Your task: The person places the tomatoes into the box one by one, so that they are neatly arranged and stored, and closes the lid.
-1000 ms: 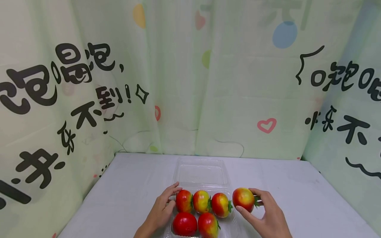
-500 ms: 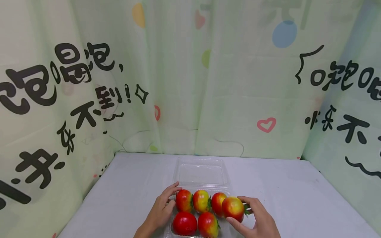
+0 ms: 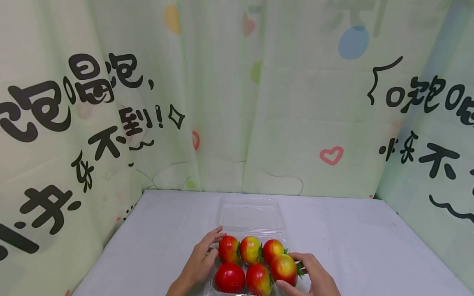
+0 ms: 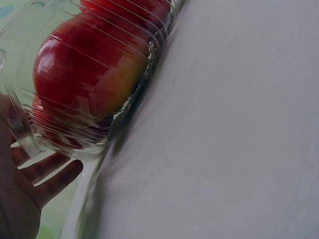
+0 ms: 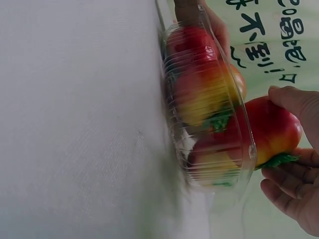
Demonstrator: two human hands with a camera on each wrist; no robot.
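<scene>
In the head view, my right hand [image 3: 314,277] holds a red-and-yellow fruit [image 3: 284,269] with a green leafy top between thumb and fingers. This fruit is over the front right of the clear plastic box [image 3: 210,290]. The right wrist view shows the held fruit [image 5: 274,124] partly above the box's rim, its leaves toward my fingers [image 5: 284,184]. Several similar fruits lie in the box, including an all-red one [image 3: 229,278] at front left and a red-yellow one [image 3: 258,280] beside it. My left hand [image 3: 198,263] rests at the box's left side, fingers spread fairly straight.
The box's clear lid [image 3: 252,213] lies folded back behind it. A white-covered table [image 3: 166,222] extends to both sides. Pale green curtains [image 3: 289,102] with black lettering enclose the table at the back and sides.
My right hand has carried its fruit left and toward me, from beside the box's back right to over its front right. The left hand and the other fruits have stayed put.
</scene>
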